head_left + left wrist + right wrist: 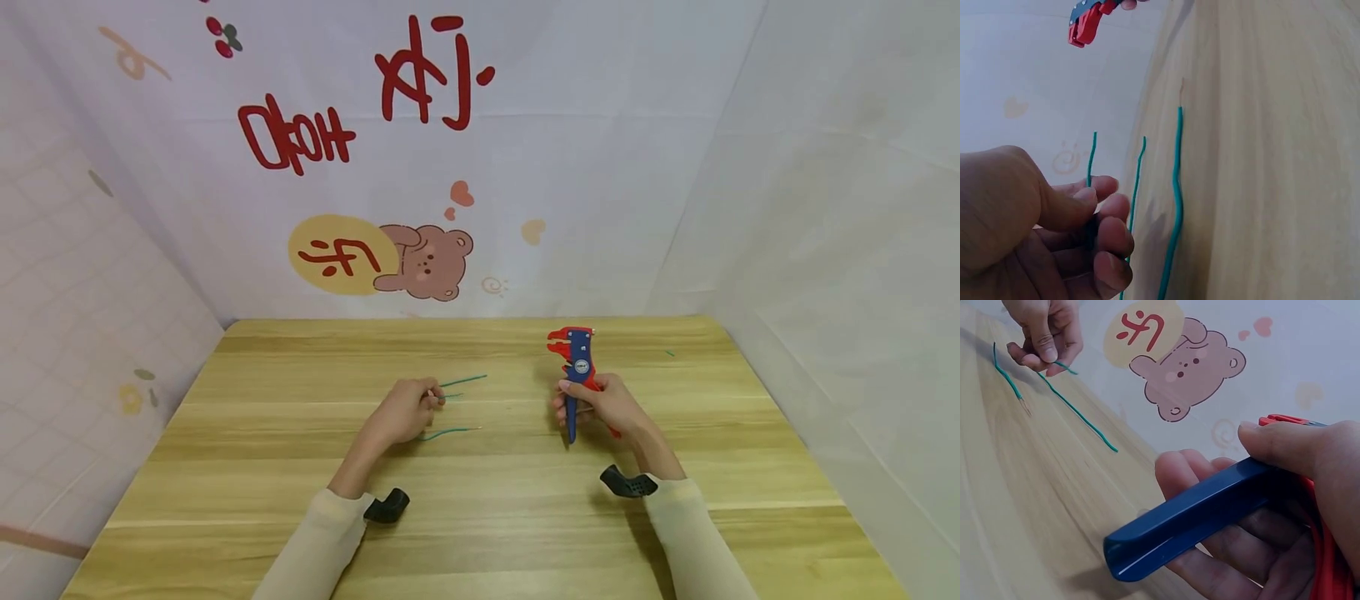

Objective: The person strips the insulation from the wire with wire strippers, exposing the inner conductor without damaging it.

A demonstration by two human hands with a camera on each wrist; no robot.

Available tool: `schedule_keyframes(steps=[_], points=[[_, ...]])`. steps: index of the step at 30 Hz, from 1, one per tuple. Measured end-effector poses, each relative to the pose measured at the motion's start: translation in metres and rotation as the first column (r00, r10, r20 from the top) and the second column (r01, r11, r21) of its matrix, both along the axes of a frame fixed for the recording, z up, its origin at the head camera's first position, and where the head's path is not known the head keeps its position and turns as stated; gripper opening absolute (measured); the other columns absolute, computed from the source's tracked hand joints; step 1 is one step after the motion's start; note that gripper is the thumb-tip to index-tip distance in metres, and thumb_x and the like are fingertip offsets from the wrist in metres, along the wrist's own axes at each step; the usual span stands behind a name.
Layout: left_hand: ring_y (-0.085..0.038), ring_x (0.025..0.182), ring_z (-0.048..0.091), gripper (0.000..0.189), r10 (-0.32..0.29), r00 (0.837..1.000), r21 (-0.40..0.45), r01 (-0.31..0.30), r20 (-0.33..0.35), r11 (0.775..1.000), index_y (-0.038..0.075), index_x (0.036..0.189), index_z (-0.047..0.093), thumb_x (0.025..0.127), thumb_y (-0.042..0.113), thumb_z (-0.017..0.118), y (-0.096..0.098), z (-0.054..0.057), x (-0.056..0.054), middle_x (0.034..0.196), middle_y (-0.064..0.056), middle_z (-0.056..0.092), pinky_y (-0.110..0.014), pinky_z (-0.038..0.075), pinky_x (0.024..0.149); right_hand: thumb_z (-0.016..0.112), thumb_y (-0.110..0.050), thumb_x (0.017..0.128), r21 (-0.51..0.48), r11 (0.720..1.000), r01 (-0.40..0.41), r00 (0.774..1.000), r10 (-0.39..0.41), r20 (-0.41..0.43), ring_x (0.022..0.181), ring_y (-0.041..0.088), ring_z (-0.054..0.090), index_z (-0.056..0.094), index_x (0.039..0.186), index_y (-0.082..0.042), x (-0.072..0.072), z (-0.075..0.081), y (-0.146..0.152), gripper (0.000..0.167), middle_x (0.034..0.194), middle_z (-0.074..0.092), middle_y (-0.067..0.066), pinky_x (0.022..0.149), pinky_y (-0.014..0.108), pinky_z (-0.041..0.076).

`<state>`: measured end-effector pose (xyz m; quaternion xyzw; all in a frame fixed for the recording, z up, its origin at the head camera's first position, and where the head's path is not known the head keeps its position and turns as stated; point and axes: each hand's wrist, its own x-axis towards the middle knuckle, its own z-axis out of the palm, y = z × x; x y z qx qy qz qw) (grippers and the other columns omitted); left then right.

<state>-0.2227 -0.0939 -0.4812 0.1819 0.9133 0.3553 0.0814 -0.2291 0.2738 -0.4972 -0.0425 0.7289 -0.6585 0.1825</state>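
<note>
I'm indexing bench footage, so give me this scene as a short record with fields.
Left hand: pinches a short green wire
Right hand: holds a blue-and-red wire stripper above the table
Contact: stripper and pinched wire apart
Nearer loose wire: on the table, bare copper at one end
Farther loose wire: on the table, green to its visible tip
Scrap: tiny, green, far right
Backdrop: white, with a cartoon bear

We count 3 pcs. green insulated wire (1177,194), 1 tiny green scrap (670,353), 1 red/blue wire stripper (579,346), 2 hands (405,410), 2 sleeves (318,542), 2 blk. wrist devices (387,507) & 1 desk (510,533); printed on the backdrop (622,167), we've got 1 bear (429,265) & 3 hearts (462,194).
</note>
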Motion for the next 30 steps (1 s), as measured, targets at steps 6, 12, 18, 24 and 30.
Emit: schedule_keyframes(steps=[6,12,18,24,30], points=[[-0.015,0.062,0.062,0.013,-0.017,0.998,0.093,0.012,0.052,0.996,0.001,0.11,0.064,0.105,0.003,0.052,0.003,0.006,0.001,0.079,-0.009,0.069,-0.026,0.046,0.063,0.067,-0.038,0.099,-0.009,1.0,-0.023,1.0,0.023,0.002,0.081,0.032,0.078,0.061,0.118,0.018,0.001,0.002,-0.004,0.059,0.094,0.077,0.02,0.081,0.047,0.062],[-0.009,0.054,0.049,0.019,-0.029,0.999,0.095,0.026,0.025,0.995,0.002,0.119,0.064,0.108,0.011,0.051,0.007,0.01,0.0,0.066,-0.004,0.062,-0.025,0.041,0.063,0.068,-0.039,0.099,-0.011,0.999,-0.034,0.999,0.034,0.004,0.08,0.032,0.077,0.061,0.118,0.018,0.001,0.007,-0.006,0.06,0.098,0.075,0.027,0.08,0.047,0.062],[-0.008,0.058,0.04,0.024,-0.02,0.999,0.086,0.022,-0.033,0.996,0.006,0.111,0.075,0.107,0.01,0.051,0.01,0.012,0.001,0.088,-0.01,0.074,-0.026,0.041,0.065,0.068,-0.037,0.099,-0.021,0.999,-0.039,0.999,0.039,0.008,0.079,0.031,0.077,0.061,0.117,0.018,0.003,0.01,-0.008,0.059,0.098,0.074,0.028,0.081,0.048,0.062],[-0.009,0.062,0.04,0.024,0.0,0.999,0.085,0.004,-0.043,0.996,0.008,0.104,0.077,0.106,0.01,0.053,0.01,0.014,0.005,0.082,-0.007,0.071,-0.026,0.04,0.066,0.071,-0.035,0.097,-0.048,0.997,-0.063,0.997,0.065,0.031,0.078,0.032,0.076,0.06,0.117,0.019,0.006,0.013,-0.016,0.059,0.092,0.075,0.02,0.084,0.051,0.061],[-0.009,0.062,0.037,0.022,-0.007,0.998,0.112,0.014,-0.059,0.994,0.008,0.103,0.076,0.106,0.012,0.054,0.011,0.021,0.005,0.067,0.003,0.051,-0.024,0.034,0.06,0.072,-0.036,0.097,-0.049,0.996,-0.069,0.998,0.069,0.011,0.078,0.032,0.076,0.057,0.119,0.021,0.01,0.021,-0.02,0.063,0.09,0.076,0.017,0.084,0.051,0.061]])
